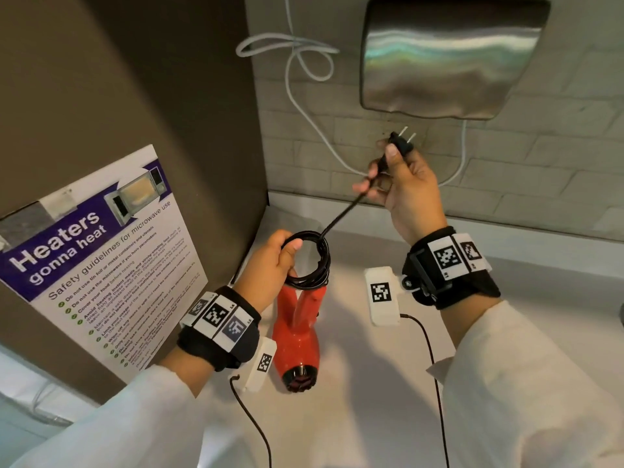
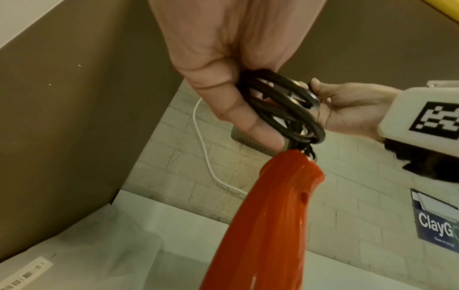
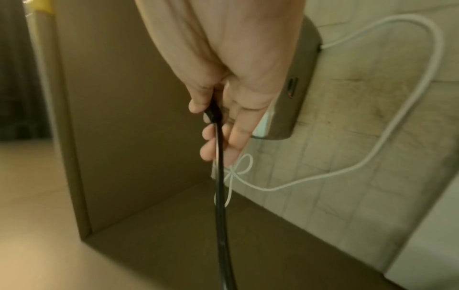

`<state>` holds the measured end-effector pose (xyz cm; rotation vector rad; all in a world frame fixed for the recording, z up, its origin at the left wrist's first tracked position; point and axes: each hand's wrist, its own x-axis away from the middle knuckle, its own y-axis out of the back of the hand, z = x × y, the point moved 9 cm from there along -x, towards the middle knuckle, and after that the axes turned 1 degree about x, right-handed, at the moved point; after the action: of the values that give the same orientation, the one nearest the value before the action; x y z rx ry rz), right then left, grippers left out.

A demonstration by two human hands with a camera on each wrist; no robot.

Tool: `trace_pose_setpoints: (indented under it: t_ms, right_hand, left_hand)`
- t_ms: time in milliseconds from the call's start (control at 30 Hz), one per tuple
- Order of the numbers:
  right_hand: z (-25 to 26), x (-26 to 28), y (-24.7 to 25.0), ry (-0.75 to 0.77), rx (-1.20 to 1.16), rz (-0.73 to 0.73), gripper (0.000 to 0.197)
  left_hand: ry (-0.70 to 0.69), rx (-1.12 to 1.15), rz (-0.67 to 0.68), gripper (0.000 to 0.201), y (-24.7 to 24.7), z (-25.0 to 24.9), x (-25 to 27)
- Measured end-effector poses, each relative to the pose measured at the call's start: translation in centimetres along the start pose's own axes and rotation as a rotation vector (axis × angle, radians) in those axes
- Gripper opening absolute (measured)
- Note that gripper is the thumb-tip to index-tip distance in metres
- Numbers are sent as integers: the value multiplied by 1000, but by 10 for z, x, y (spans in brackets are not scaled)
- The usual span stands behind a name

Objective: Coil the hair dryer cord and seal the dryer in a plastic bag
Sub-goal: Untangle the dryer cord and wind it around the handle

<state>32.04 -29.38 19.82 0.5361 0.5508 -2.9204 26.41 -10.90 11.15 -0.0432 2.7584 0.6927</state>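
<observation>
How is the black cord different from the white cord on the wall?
The black cord is dark and mostly wound into loops gripped by the left hand; the white cord is pale and hangs loose along the brick wall, touched by nobody. The black cord's plug is free, pinched in the right hand; the white cord runs toward the metal box. Both are thin and bendy.

I can't read the small print on the purple-and-white microwave safety poster (image 1: 101, 261), red glossy hair dryer (image 2: 261, 225) cut off by my left wrist view's bottom edge, its nozzle unseen there, black cord (image 3: 219, 196) blurred in right wrist view, plug hidden behind my right hand (image 3: 223, 88)
</observation>
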Motion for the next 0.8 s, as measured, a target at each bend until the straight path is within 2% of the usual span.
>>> trace_pose_setpoints:
  t_ms: [67,200,367,433,567,633,667,733,800]
  right_hand:
    - [-13,-1,1,-36,82,55,17]
    - [-37,4,-6,-82,587,187,32]
    - [-62,18,-26,0,975,381,39]
    - [-74,26,-34,-72,933,450,36]
    - [-77,42,-42,-212,664,474,23]
    - [-79,51,-49,-246,609,539,8]
    - [-80,53,-52,-249,585,572,18]
    - [-83,57,-57,-252,527,611,52]
    - [-85,59,-59,-263,428,635,61]
  left_hand:
    - [11,69,39,9,0,-3,2]
    - [87,310,180,12,-5,-6,6]
    - [88,327,213,15,-6,-10,9]
    - [112,331,172,17,-5,-8,6]
    - [129,294,45,21,5,-6,-1]
    - [98,243,10,19,8,-8,-3]
    - [89,235,1,19,8,-10,-4]
    - [89,233,-3,21,7,-9,-4]
    - [113,260,12,20,2,-7,-3]
